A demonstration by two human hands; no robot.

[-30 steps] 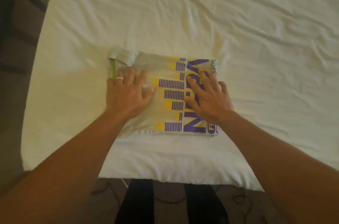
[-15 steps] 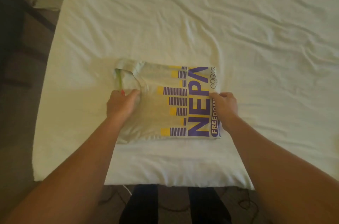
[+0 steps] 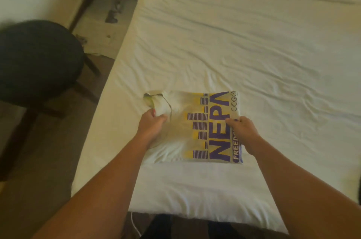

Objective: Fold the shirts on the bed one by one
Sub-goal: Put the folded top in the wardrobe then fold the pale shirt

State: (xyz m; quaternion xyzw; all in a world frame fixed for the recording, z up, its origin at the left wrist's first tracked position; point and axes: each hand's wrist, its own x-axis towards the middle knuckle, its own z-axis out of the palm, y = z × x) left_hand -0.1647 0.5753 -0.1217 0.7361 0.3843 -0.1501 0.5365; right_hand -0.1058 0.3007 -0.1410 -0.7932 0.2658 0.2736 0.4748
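Folded cream shirt — purple-and-yellow print up — both hands gripping its opposite edges.

A pale cream folded shirt carries purple block letters, rows of purple-striped bars capped with yellow, and small dark circle outlines. A green lining shows inside its collar. It lies on a bed covered in a plain white sheet. Beside the bed stand a dark navy round stool and brown floor.
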